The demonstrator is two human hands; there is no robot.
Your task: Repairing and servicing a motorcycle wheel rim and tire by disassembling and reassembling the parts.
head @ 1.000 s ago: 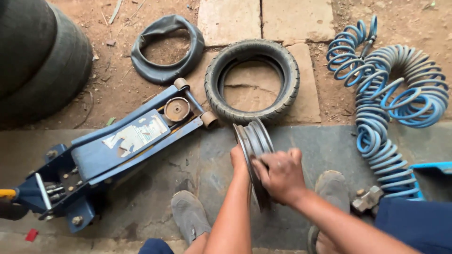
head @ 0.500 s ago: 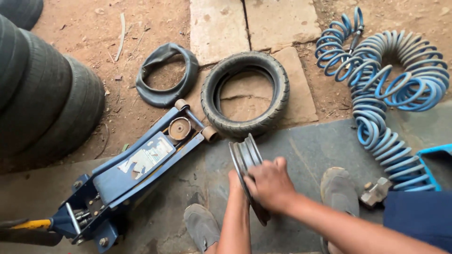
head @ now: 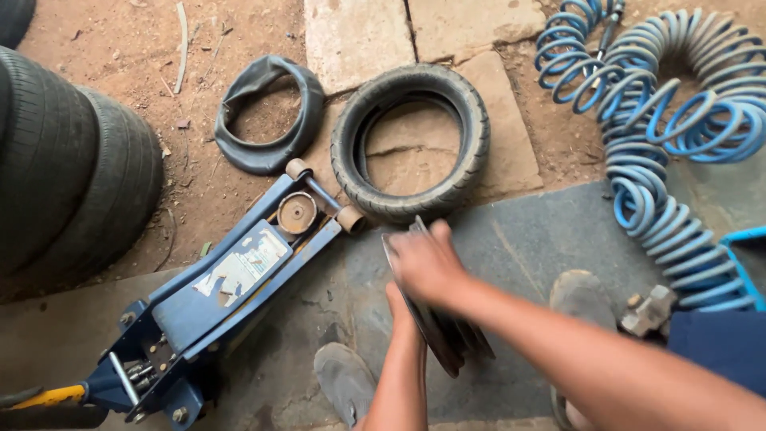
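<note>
Both hands clamp the metal wheel rim (head: 435,331) standing on edge between my shoes: right hand (head: 423,263) gripping its twelve-o'clock edge, left hand (head: 396,297) pressed behind, its long axis running eleven to five.

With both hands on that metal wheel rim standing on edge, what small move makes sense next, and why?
Probably steady the rim upright before shifting it. It stands on edge on the dark mat, the right hand over its top and the left hand against its side, mostly hidden. The small tyre and the blue floor jack lie close by, leaving little room.
</note>
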